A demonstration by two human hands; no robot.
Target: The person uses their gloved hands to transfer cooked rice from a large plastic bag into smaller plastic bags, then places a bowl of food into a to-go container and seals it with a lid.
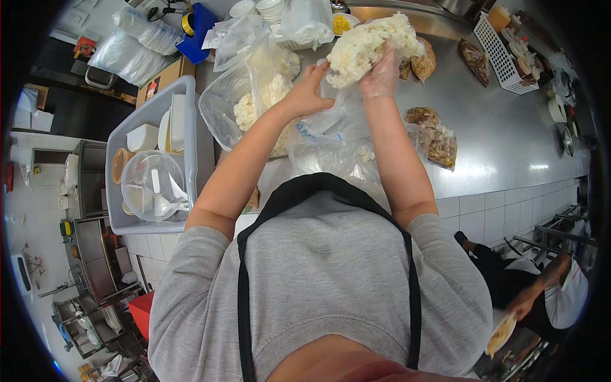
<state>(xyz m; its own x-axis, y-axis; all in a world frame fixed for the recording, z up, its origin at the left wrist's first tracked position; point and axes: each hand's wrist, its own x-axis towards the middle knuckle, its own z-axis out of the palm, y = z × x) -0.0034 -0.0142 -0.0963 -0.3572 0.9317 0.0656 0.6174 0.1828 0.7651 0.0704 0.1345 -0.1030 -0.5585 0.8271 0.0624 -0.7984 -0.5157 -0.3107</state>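
Observation:
My right hand (382,71), in a clear plastic glove, holds a large clump of white cooked rice (370,47) above the steel counter. Bare, my left hand (312,93) is beside the lower left of the clump, its thumb and fingers spread; clear plastic lies at its fingertips, and whether it grips any cannot be told. Left of that hand, a big open clear bag (217,102) contains more rice (246,112). Below both hands a crumpled clear plastic bag (315,143) with blue writing lies on the counter, a few rice grains near it.
Knotted bags of brown food (441,145) lie on the steel counter (496,138) at right, near a white basket (501,57). A grey tub (191,143) of containers stands at left. Stacked white bowls (271,9) are at the back. Another person (534,286) stands lower right, holding a plate.

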